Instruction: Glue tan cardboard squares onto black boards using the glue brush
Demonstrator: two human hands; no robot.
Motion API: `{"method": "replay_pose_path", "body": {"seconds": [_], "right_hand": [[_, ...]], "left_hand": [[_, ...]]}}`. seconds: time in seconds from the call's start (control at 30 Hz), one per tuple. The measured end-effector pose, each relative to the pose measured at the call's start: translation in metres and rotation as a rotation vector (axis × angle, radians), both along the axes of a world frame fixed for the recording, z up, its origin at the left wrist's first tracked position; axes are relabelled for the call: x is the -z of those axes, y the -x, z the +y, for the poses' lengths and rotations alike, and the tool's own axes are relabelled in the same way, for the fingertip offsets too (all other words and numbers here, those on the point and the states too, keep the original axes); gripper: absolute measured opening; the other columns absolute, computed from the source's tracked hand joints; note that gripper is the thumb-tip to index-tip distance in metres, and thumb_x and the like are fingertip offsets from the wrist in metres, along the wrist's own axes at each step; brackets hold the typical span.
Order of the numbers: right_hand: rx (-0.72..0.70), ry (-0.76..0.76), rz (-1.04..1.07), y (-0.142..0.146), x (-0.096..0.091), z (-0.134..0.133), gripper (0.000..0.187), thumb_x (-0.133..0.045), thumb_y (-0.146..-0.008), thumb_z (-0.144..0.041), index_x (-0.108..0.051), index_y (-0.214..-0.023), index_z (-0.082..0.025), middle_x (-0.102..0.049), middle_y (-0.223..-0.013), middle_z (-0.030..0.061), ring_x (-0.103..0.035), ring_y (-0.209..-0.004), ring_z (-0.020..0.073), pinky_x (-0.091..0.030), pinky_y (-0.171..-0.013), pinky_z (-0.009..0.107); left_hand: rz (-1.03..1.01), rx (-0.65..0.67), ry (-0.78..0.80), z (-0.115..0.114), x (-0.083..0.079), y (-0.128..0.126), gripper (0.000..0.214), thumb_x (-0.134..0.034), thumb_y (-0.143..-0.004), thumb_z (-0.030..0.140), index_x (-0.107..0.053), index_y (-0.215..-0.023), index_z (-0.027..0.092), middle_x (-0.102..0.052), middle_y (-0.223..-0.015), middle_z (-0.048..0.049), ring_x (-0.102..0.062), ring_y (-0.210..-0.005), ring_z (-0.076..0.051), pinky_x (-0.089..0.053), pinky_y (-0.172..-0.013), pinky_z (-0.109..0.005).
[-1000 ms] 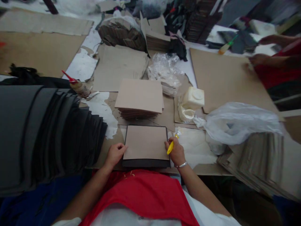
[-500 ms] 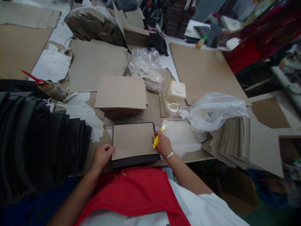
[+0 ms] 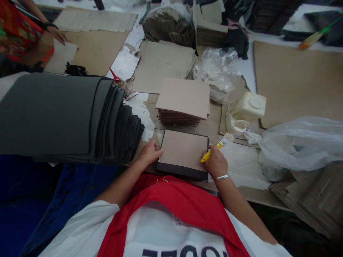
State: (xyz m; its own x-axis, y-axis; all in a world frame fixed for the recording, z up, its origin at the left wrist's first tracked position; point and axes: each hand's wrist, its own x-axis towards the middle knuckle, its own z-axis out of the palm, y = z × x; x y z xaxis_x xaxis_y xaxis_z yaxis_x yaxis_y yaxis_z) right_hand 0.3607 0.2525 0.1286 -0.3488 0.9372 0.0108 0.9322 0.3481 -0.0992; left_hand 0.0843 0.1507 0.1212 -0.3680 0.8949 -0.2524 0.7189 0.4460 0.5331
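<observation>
In front of me a tan cardboard panel point(image 3: 184, 148) lies on black sheets point(image 3: 182, 171), whose dark border shows along the near edge and the right side. My left hand point(image 3: 150, 155) is closed at the panel's left edge, its thumb on the edge; the fingertips are partly hidden. Wrapped in my right hand point(image 3: 217, 163) is a yellow-handled paintbrush point(image 3: 206, 156), its pale bristles pointing away to the upper right. That hand also rests against the panel's right edge. Just beyond is a stack of similar cardboard panels point(image 3: 184, 96).
A tall pile of black sheets point(image 3: 53, 110) stands left. To the right are a cut-open plastic jug point(image 3: 250, 107), a clear plastic bag point(image 3: 302, 142) and grey board stacks point(image 3: 311, 192). A red-tipped bottle point(image 3: 118, 78) lies behind the pile. Another person's hand point(image 3: 57, 34) touches a sheet at upper left.
My view has turned left, so the table's things sit farther right, and another person at upper left has come into sight. Both hands keep their places at the panel, the brush still held.
</observation>
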Motion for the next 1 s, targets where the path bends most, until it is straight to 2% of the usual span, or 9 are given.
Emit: {"method": "replay_pose_path", "body": {"seconds": [0.07,0.13,0.2,0.27,0.43,0.57,0.77,0.87,1.0], "right_hand": [[-0.075,-0.073,-0.012,0.003,0.000,0.000,0.030,-0.049,-0.079,-0.018,-0.053,-0.108,-0.012,-0.061,-0.090,0.0144,-0.055,-0.079,0.0233,-0.039,-0.066,0.032],[-0.228,-0.089,0.027,0.006,0.002,0.002,0.031,-0.048,-0.076,-0.010,-0.055,-0.107,-0.012,-0.060,-0.106,0.0182,-0.054,-0.093,0.0256,-0.041,-0.078,0.036],[-0.360,-0.065,0.091,0.011,0.007,0.004,0.030,-0.047,-0.075,-0.006,-0.056,-0.103,-0.012,-0.056,-0.120,0.0182,-0.051,-0.103,0.0257,-0.040,-0.087,0.038],[-0.417,-0.034,0.147,0.021,0.012,0.005,0.027,-0.046,-0.076,-0.005,-0.057,-0.100,-0.013,-0.053,-0.125,0.0170,-0.049,-0.109,0.0251,-0.040,-0.091,0.037],[-0.427,0.020,0.252,0.063,0.021,0.001,0.025,-0.044,-0.080,-0.009,-0.056,-0.101,-0.015,-0.055,-0.125,0.0139,-0.050,-0.110,0.0226,-0.040,-0.094,0.037],[-0.364,0.020,0.307,0.081,0.024,-0.001,0.023,-0.048,-0.082,-0.015,-0.055,-0.104,-0.015,-0.054,-0.128,0.0134,-0.048,-0.114,0.0234,-0.035,-0.101,0.039],[-0.149,-0.033,0.287,0.051,0.033,0.013,0.033,-0.048,-0.082,-0.015,-0.053,-0.114,-0.012,-0.061,-0.116,0.0175,-0.051,-0.111,0.0268,-0.038,-0.097,0.043],[-0.142,-0.029,0.245,0.033,0.027,0.020,0.033,-0.047,-0.085,-0.021,-0.053,-0.116,-0.011,-0.063,-0.110,0.0170,-0.054,-0.108,0.0259,-0.042,-0.092,0.039],[-0.079,-0.010,0.315,0.020,-0.012,0.022,0.034,-0.049,-0.086,-0.036,-0.056,-0.111,-0.014,-0.068,-0.093,0.0131,-0.063,-0.081,0.0216,-0.048,-0.072,0.032]], "left_hand": [[0.151,0.183,-0.108,0.003,-0.005,0.001,0.046,-0.059,-0.073,0.028,-0.052,-0.117,0.014,-0.053,-0.123,-0.0149,-0.047,-0.114,-0.026,-0.039,-0.093,-0.040],[0.232,0.447,-0.155,0.010,-0.009,-0.003,0.054,-0.053,-0.075,0.016,-0.044,-0.128,0.018,-0.037,-0.142,-0.0139,-0.031,-0.131,-0.026,-0.028,-0.104,-0.044],[0.279,0.659,-0.139,0.018,-0.013,-0.011,0.052,-0.045,-0.076,0.007,-0.046,-0.127,0.020,-0.034,-0.144,-0.0122,-0.028,-0.133,-0.024,-0.025,-0.106,-0.044],[0.340,0.746,-0.133,0.028,-0.017,-0.025,0.042,-0.040,-0.079,0.006,-0.054,-0.117,0.018,-0.042,-0.138,-0.0134,-0.037,-0.128,-0.024,-0.029,-0.104,-0.044],[0.453,0.561,-0.173,0.047,-0.018,-0.060,0.028,-0.037,-0.088,0.023,-0.062,-0.098,0.013,-0.061,-0.099,-0.0149,-0.054,-0.100,-0.026,-0.034,-0.097,-0.046],[0.409,0.432,-0.241,0.049,-0.001,-0.063,0.041,-0.039,-0.089,0.034,-0.053,-0.123,0.016,-0.052,-0.126,-0.0169,-0.045,-0.116,-0.029,-0.033,-0.099,-0.046],[0.352,0.415,-0.131,0.041,0.014,-0.049,0.069,-0.047,-0.080,0.058,-0.035,-0.140,0.028,-0.020,-0.152,-0.0122,-0.015,-0.138,-0.034,-0.012,-0.107,-0.057],[0.383,0.420,-0.101,0.040,0.009,-0.053,0.073,-0.050,-0.077,0.062,-0.036,-0.139,0.027,-0.022,-0.151,-0.0147,-0.016,-0.137,-0.037,-0.008,-0.106,-0.061],[0.401,0.559,-0.193,0.032,0.005,-0.064,0.048,-0.045,-0.086,0.040,-0.047,-0.131,0.022,-0.039,-0.142,-0.0132,-0.031,-0.132,-0.032,-0.021,-0.106,-0.051]]}}
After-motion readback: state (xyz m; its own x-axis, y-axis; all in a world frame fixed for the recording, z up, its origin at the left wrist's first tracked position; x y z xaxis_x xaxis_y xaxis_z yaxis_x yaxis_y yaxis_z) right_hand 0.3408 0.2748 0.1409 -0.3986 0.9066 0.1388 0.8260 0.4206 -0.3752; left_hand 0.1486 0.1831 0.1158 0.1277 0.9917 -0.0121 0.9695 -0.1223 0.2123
